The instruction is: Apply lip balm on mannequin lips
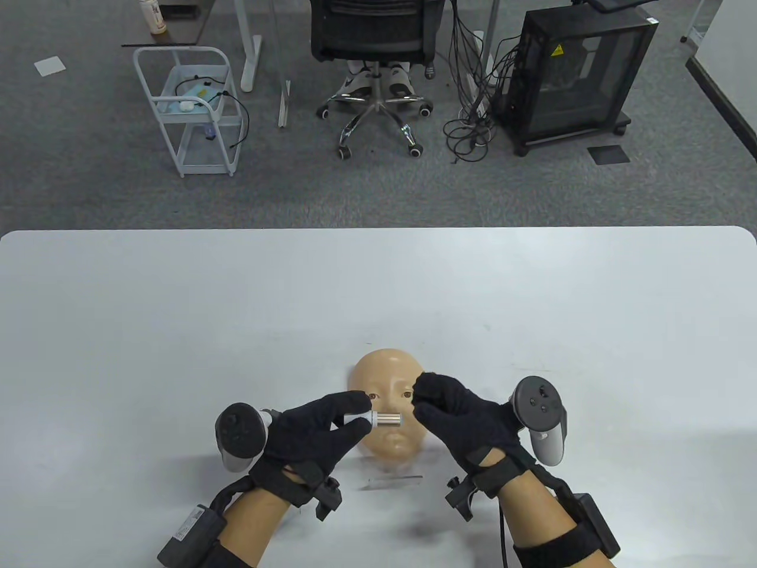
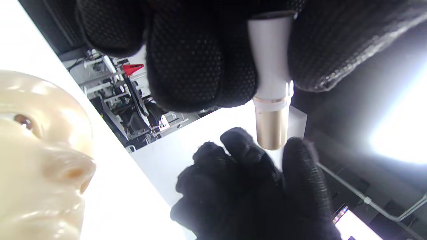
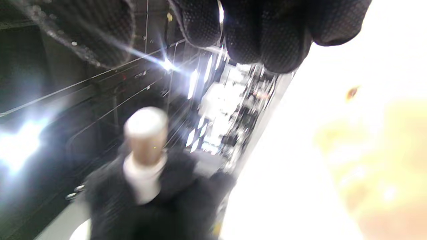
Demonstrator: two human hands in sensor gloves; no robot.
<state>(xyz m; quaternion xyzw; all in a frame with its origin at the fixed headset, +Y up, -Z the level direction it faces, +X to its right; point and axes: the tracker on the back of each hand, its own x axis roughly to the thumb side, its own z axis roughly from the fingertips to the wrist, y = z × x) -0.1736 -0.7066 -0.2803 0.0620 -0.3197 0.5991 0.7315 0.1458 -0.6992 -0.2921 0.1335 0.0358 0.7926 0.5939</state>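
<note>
The mannequin face (image 1: 384, 370) lies face up on the white table (image 1: 177, 331), its lips towards me. My left hand (image 1: 349, 414) grips the white base of an uncapped lip balm tube (image 1: 381, 419) and holds it level above the nose, with the metallic end pointing right. The left wrist view shows the tube (image 2: 271, 100) in my fingers, with the face (image 2: 40, 133) at the left. My right hand (image 1: 429, 399) is curled into a fist just right of the tube's tip. A pale piece (image 2: 298, 121) between its fingers looks like the cap. The right wrist view is blurred and shows the tube (image 3: 145, 146).
A thin clear strip (image 1: 390, 482) lies on the table just below the chin. An office chair (image 1: 372, 35), a white cart (image 1: 189, 112) and a black cabinet (image 1: 573, 77) stand on the floor beyond the far table edge.
</note>
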